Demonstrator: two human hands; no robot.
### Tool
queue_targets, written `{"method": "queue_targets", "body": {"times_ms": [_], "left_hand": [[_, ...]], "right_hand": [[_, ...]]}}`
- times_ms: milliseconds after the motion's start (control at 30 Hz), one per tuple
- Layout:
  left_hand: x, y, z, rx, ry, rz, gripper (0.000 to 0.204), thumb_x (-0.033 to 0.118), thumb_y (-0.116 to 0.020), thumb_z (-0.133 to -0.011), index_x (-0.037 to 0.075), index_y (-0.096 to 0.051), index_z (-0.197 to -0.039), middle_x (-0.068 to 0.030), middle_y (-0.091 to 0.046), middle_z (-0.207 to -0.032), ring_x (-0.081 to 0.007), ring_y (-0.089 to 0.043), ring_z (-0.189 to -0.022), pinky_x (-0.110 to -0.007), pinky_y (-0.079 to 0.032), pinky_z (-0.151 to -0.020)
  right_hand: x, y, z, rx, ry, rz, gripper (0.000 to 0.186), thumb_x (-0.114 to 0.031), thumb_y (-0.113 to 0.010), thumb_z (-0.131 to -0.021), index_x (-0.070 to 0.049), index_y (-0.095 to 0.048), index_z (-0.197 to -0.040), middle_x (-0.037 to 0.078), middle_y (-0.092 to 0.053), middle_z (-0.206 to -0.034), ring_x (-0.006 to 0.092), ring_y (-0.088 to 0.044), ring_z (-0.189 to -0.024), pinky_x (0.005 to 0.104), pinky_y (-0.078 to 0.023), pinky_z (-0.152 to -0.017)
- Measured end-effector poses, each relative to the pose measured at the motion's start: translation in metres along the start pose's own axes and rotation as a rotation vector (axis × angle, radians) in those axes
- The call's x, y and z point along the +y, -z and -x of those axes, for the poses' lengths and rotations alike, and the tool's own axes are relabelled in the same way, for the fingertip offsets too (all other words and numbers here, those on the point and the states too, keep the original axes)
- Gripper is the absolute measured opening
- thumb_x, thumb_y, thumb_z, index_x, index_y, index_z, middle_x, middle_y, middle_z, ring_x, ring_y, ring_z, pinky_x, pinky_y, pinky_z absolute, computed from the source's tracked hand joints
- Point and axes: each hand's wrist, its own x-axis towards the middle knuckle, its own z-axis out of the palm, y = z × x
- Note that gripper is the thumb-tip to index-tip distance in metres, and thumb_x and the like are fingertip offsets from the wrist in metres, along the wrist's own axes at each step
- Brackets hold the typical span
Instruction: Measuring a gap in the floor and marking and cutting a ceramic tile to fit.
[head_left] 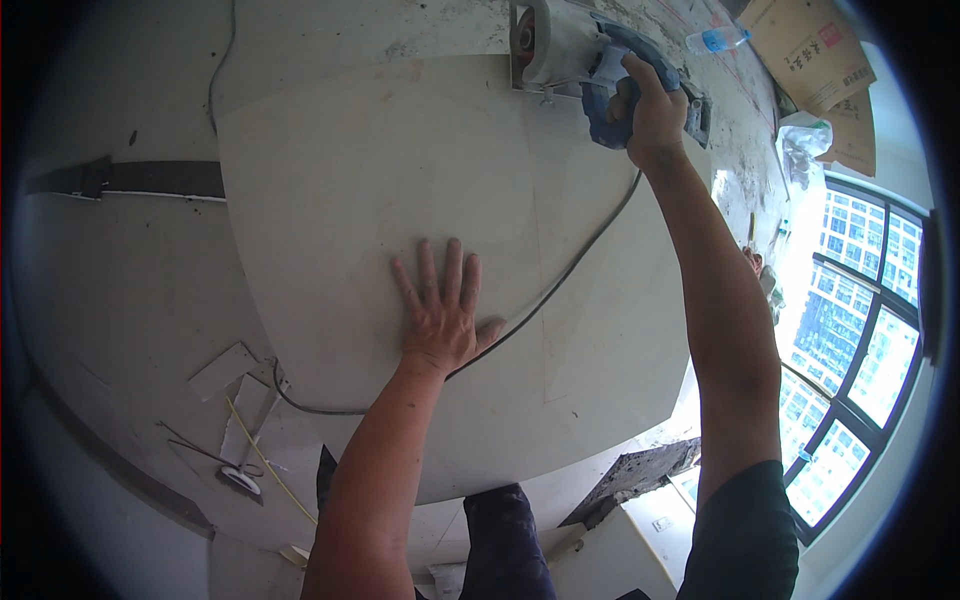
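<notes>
A large pale slab (360, 160), like a big tile or board, stretches out in front of me. On it my left hand (440, 318) lies flat, fingers spread, holding nothing. At the slab's far right edge, my right hand (655, 110) is wrapped round the blue and dark handle of a circular saw (565, 45). The saw's grey guard and metal base plate face left; whether the blade is turning I cannot tell. Its black cord (570, 270) runs from the handle across the slab, passing by my left thumb and under my left wrist.
To the left lie a dark strip (160, 180), offcuts (223, 370) and a yellow cord (250, 445). Cardboard (810, 55), a plastic bottle (718, 40) and a clear plastic bag (803, 148) sit at the far right. A dark-framed window (865, 290) stands on the right.
</notes>
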Motion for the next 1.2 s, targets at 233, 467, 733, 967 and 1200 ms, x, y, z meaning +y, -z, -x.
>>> {"method": "queue_targets", "body": {"times_ms": [233,467,733,967,1200], "left_hand": [[-0.002,-0.003,0.001,0.018,-0.003,0.004,0.087,0.067,-0.046,-0.084,0.008,-0.032,-0.147,-0.0170,-0.020,-0.156,-0.0509,-0.011,-0.141,-0.077,-0.002,-0.106],[-0.004,-0.005,0.000,-0.021,-0.026,0.030,0.096,0.068,-0.050,-0.082,0.005,-0.023,-0.150,-0.0201,-0.013,-0.157,-0.0538,-0.003,-0.141,-0.076,0.002,-0.106],[-0.002,-0.005,0.001,0.001,-0.017,0.023,0.093,0.068,-0.048,-0.083,0.005,-0.027,-0.149,-0.0203,-0.014,-0.156,-0.0533,-0.004,-0.141,-0.076,0.001,-0.106],[-0.002,-0.007,-0.001,0.025,-0.016,0.041,0.092,0.068,-0.047,-0.084,0.005,-0.029,-0.148,-0.0204,-0.015,-0.156,-0.0527,-0.005,-0.141,-0.077,0.000,-0.106],[-0.005,-0.009,0.001,0.053,-0.019,0.051,0.091,0.068,-0.048,-0.083,0.005,-0.030,-0.147,-0.0202,-0.015,-0.156,-0.0528,-0.007,-0.141,-0.077,-0.001,-0.105]], "right_hand": [[0.001,0.001,-0.001,-0.018,-0.023,-0.028,0.018,-0.020,-0.068,-0.085,-0.003,-0.063,-0.084,0.004,-0.053,-0.061,0.0157,-0.049,-0.046,0.0319,-0.042,-0.044],[0.001,0.002,-0.004,-0.062,0.004,0.015,0.021,-0.024,-0.068,-0.088,-0.003,-0.063,-0.084,0.004,-0.054,-0.063,0.0156,-0.050,-0.047,0.0320,-0.042,-0.045],[0.003,-0.002,-0.010,-0.056,0.040,0.073,0.019,-0.021,-0.069,-0.086,-0.003,-0.064,-0.082,0.004,-0.055,-0.064,0.0165,-0.051,-0.048,0.0328,-0.043,-0.045],[0.002,-0.003,-0.012,-0.061,0.027,0.036,0.017,-0.019,-0.069,-0.085,-0.003,-0.065,-0.083,0.005,-0.056,-0.064,0.0168,-0.052,-0.048,0.0329,-0.043,-0.045],[0.000,-0.008,-0.012,-0.045,0.070,0.106,0.016,-0.016,-0.068,-0.085,-0.001,-0.064,-0.085,0.006,-0.056,-0.062,0.0175,-0.052,-0.047,0.0323,-0.043,-0.045]]}}
